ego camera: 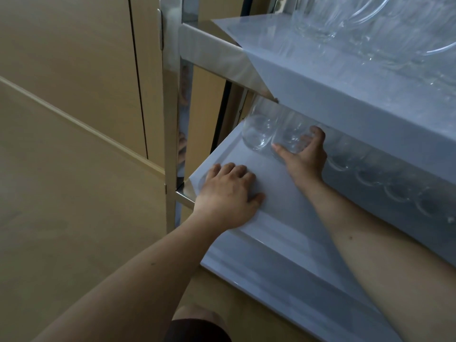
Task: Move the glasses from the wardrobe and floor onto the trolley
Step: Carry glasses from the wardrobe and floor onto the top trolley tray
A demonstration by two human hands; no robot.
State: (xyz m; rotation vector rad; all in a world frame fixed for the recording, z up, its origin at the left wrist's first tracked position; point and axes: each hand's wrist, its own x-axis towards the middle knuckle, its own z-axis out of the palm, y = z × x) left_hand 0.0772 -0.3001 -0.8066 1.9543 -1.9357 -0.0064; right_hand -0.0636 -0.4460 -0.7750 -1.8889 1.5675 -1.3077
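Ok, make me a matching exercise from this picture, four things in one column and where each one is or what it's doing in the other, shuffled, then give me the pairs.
Things:
1. left hand
2. right hand
3. corner glass
4. large glassware

States or places:
A. stands on the trolley's upper shelf
B. grips a glass on the lower shelf
C. rests palm down near the lower shelf's front corner
D. stands untouched at the far end of the lower shelf, next to the gripped glass

Pairs: 1-C, 2-B, 3-D, 4-A

upper shelf [333, 95] overhangs glasses [259, 132] – front tray [283, 218] bare
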